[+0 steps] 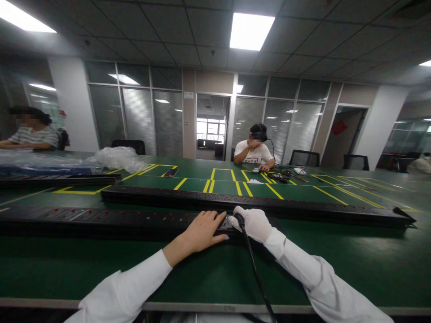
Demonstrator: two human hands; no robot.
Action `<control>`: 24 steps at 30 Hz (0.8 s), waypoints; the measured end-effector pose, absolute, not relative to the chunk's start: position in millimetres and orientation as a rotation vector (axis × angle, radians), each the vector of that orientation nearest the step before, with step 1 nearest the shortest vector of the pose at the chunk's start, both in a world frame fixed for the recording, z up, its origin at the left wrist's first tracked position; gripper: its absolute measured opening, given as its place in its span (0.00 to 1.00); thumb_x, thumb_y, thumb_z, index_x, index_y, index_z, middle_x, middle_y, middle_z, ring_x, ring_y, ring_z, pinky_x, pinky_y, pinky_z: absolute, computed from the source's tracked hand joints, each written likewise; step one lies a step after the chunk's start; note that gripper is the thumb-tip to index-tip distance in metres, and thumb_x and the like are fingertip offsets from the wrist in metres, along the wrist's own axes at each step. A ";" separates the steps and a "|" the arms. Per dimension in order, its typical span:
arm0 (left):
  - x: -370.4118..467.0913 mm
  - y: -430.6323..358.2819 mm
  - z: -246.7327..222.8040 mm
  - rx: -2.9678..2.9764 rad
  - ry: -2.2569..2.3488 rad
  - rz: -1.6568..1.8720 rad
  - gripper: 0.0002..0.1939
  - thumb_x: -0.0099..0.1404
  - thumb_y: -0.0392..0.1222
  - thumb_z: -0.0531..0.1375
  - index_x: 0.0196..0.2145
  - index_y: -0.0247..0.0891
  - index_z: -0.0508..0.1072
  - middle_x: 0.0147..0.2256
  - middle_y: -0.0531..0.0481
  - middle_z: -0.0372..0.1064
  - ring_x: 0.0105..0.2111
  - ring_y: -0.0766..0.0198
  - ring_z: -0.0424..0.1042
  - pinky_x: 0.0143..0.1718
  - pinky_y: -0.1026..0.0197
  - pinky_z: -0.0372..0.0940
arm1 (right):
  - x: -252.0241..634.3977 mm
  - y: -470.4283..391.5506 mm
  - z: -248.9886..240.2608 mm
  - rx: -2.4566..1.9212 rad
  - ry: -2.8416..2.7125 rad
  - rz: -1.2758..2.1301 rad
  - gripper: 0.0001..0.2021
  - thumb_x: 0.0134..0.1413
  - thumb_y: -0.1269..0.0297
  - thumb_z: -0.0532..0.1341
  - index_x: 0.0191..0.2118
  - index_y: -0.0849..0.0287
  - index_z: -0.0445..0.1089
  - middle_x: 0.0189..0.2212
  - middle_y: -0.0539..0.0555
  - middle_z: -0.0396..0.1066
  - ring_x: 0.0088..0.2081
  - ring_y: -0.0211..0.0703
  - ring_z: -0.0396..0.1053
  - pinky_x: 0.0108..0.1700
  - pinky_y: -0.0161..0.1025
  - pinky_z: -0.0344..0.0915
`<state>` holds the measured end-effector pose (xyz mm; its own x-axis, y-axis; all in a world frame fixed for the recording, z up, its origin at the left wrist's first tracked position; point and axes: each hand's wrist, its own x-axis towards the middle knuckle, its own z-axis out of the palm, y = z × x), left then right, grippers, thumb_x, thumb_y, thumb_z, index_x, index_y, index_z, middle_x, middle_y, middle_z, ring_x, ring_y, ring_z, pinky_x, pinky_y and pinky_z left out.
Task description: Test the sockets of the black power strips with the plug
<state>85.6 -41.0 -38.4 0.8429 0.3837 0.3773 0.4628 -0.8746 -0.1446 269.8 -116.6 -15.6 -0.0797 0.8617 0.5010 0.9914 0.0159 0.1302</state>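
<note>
Bare and with its fingers spread, my left hand [204,231] rests on the near long black bar [128,222], which has a row of red dots along its top. My right hand [254,224] wears a white glove and is closed around the end of a black cable [252,262], right at the bar's right part. The cable runs down over the table's front edge. Between the two hands a small greyish part of the bar shows; whether the cable's end sits in it is hidden by the glove.
Behind lies a second long black bar [303,208] on the green table [188,278]. Clear plastic wrap [117,158] and more bars [60,179] are at the left. A phone [171,172] and several cables [281,177] lie further back. One person sits opposite, another far left.
</note>
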 end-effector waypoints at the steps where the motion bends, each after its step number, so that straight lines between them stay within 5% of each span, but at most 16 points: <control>1: 85.7 -40.8 -38.5 -2.794 -0.652 -0.500 0.33 0.59 0.61 0.46 0.56 0.39 0.50 0.44 0.42 0.62 0.44 0.54 0.61 0.44 0.54 0.54 | 269.8 -116.8 -15.6 -1.915 -2.015 -0.657 0.23 0.54 0.44 0.42 0.36 0.54 0.66 0.23 0.51 0.71 0.26 0.37 0.66 0.27 0.32 0.48; 24: 85.2 -39.6 -39.8 -2.792 -0.636 -0.519 0.33 0.59 0.60 0.45 0.56 0.39 0.50 0.44 0.42 0.62 0.44 0.54 0.61 0.44 0.54 0.54 | 267.7 -115.7 -19.1 -1.943 -1.981 -0.685 0.20 0.55 0.46 0.42 0.36 0.52 0.65 0.22 0.49 0.70 0.26 0.37 0.67 0.26 0.32 0.46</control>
<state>85.2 -39.6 -39.8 0.8430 0.3727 0.3880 0.4547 -0.8791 -0.1433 267.7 -115.7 -19.1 -0.0545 0.8565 0.5132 0.9906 -0.0180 0.1353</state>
